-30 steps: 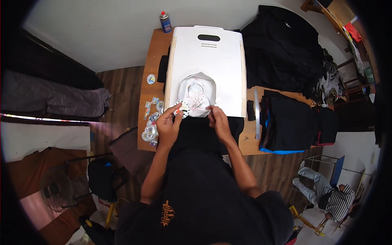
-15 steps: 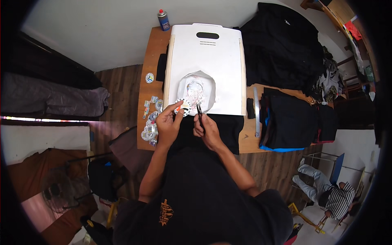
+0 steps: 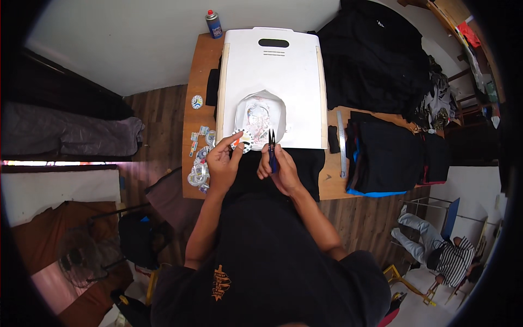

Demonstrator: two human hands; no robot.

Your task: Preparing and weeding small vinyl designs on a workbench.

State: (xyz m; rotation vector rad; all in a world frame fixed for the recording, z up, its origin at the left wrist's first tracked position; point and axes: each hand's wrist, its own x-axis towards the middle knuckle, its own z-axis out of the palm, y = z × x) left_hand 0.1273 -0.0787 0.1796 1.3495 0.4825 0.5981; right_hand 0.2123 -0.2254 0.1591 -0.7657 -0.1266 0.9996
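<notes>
Between the thumb and fingers of my left hand point(image 3: 221, 166) is a round patch point(image 3: 248, 143) with a dotted rim and orange and black parts. My right hand point(image 3: 286, 173) is closed round blue-handled thread snips point(image 3: 273, 157). Their dark blades point away from me, slightly parted and just right of the patch, not touching it. Beyond both hands a white shallow container point(image 3: 281, 109) holds thread scraps and bits. It rests on the near part of a white board point(image 3: 299, 82) with an oval slot.
Several loose patches point(image 3: 199, 173) lie at the table's left edge, with a single patch point(image 3: 196, 102) farther back. A spray can point(image 3: 213, 25) stands at the far left corner. On the right are a metal ruler point(image 3: 342, 144), folded dark garments point(image 3: 388, 150) and black cloth point(image 3: 376, 65). Another person point(image 3: 449, 259) is at far right.
My right hand has turned the snips and drawn them right, away from the patch, so the blue handle now shows. The left hand keeps its pinch on the patch. The whole view has shifted slightly.
</notes>
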